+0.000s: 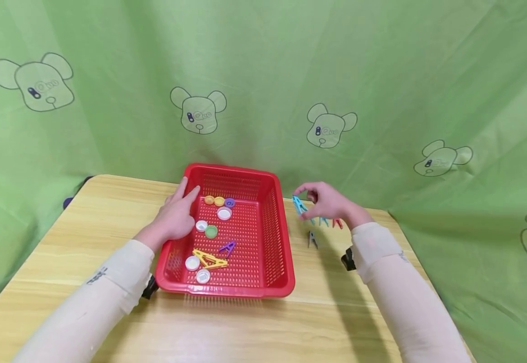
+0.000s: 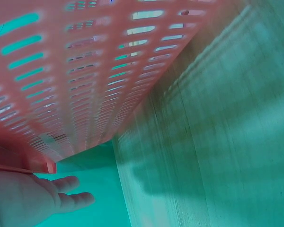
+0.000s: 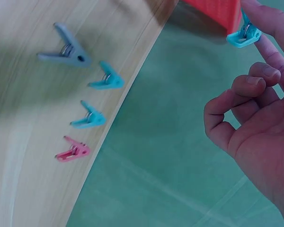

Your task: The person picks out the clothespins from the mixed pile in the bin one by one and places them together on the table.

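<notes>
My left hand rests with outstretched fingers over the left rim of a red perforated plastic basket. In the left wrist view, two straight fingers show beyond the basket's rim. To the right of the basket, my right hand pinches a light-blue clothespin between thumb and index finger, above the table. Below and near that hand lie a grey clothespin, two light-blue clothespins and a pink-red clothespin.
Inside the basket are yellow clothespins, a purple clothespin and several round caps, among them a green cap and a white cap. A green curtain hangs right behind the wooden table.
</notes>
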`<state>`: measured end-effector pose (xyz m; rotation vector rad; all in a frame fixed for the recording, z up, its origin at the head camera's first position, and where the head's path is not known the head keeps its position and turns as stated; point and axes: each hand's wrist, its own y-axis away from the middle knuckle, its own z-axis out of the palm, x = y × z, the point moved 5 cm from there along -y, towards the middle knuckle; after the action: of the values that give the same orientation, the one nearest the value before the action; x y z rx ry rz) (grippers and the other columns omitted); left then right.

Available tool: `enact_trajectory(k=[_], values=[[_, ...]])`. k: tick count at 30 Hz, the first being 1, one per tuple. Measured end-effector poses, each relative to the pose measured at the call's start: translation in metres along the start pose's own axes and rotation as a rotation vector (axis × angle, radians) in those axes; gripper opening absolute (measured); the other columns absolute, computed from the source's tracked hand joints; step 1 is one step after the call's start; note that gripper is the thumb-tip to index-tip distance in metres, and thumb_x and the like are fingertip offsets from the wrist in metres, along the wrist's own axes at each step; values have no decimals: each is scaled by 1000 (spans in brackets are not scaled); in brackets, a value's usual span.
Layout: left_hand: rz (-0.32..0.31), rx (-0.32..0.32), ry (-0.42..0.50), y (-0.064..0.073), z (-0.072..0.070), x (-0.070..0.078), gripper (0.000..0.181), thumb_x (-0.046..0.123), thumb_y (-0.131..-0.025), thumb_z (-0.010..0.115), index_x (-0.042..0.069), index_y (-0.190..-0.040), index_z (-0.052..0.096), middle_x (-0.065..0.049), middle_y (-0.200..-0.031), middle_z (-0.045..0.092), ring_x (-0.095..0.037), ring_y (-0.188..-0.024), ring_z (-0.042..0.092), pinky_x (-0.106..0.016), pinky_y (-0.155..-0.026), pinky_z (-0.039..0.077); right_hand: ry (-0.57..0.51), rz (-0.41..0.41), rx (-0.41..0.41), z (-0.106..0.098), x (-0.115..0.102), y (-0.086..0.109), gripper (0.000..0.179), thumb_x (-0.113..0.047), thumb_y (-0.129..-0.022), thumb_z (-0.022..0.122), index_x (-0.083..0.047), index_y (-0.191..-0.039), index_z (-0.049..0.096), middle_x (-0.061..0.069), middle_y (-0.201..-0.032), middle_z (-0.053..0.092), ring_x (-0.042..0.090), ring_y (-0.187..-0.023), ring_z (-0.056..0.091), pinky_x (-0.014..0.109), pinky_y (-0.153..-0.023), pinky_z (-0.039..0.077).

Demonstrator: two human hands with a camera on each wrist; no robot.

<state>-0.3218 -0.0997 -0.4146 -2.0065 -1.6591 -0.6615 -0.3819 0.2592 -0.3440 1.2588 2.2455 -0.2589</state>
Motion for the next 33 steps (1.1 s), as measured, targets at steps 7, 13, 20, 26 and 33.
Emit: enact_trajectory(k=[7, 13, 20, 26, 33], values=[[2, -5, -5, -1, 1, -1, 81, -1, -88, 57, 9, -160, 22, -9, -166, -13, -51, -144, 12, -69, -103, 32, -5, 30, 11, -1, 15, 10, 58, -6, -72, 87, -6, -126, 63, 3, -70, 40, 19, -64, 37, 37, -65, 39], [-3, -1, 9, -1, 1, -3, 81, -2, -88, 57, 10, -160, 22, -8, -166, -13, -50, -144, 15, -65, -100, 41, -19, 79, 20, 0, 34, 17, 58, -7, -73, 87, -7, -126, 63, 2, -70, 39, 15, -56, 36, 28, -49, 38], [-8, -2, 29, 0, 1, -2, 82, -2, -88, 59, 11, -160, 23, -6, -166, -14, -48, -144, 15, -60, -93, 48, -12, 86, 46, 3, 50, 24, 56, -5, -71, 88, -3, -122, 65, 6, -71, 44, 19, -65, 41, 31, -60, 40], [-8, -5, 31, 0, 0, 0, 81, -2, -88, 58, 11, -160, 22, -6, -166, -13, -48, -144, 15, -61, -94, 47, -38, 119, 55, 10, 63, 30, 57, -3, -70, 87, -2, -123, 64, 15, -78, 50, 22, -70, 45, 33, -63, 43], [-9, -6, 39, 0, 1, -1, 81, -2, -89, 58, 11, -160, 22, -5, -166, -13, -48, -145, 14, -61, -93, 48, -72, 144, 77, 16, 79, 37, 60, -2, -70, 88, -2, -125, 64, 9, -76, 44, 23, -71, 43, 31, -61, 40]])
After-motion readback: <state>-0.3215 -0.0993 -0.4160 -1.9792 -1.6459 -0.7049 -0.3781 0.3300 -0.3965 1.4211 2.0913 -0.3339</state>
